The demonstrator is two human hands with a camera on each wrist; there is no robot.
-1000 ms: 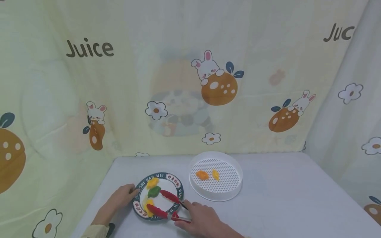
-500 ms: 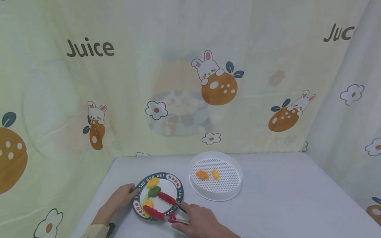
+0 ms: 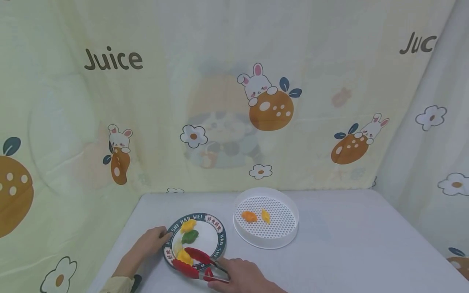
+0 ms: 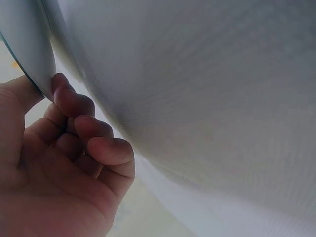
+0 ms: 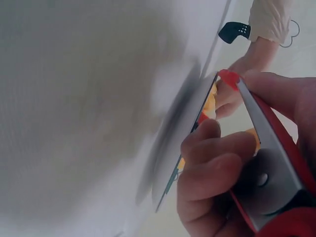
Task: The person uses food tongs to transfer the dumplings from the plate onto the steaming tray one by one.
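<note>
In the head view, a white plate with a dark patterned rim (image 3: pixel 221 240) lies on the table. My left hand (image 3: pixel 151 241) pinches its left edge; the left wrist view shows thumb and forefinger on opposite faces of the rim (image 4: pixel 34 54). My right hand (image 3: pixel 243 274) grips red-tipped metal tongs (image 3: pixel 198 255). Their tips straddle a yellow dumpling-shaped piece (image 3: pixel 185 257) near the plate's front left; contact is unclear. Behind it on the plate lie a pale piece (image 3: pixel 178 246), a green dumpling-shaped piece (image 3: pixel 190 236) and another yellow piece (image 3: pixel 188 226).
To the plate's right stands a round white steamer tray (image 3: pixel 265 243) with a perforated floor. Inside it are an orange piece (image 3: pixel 249 216) and a small yellow piece (image 3: pixel 265 216). A printed curtain (image 3: pixel 220 101) hangs behind the white-covered table (image 3: pixel 340 244).
My right hand has moved the tongs left and toward me. Their tips have drawn closer together around the front yellow piece, away from the green one. My left hand has stayed on the rim.
</note>
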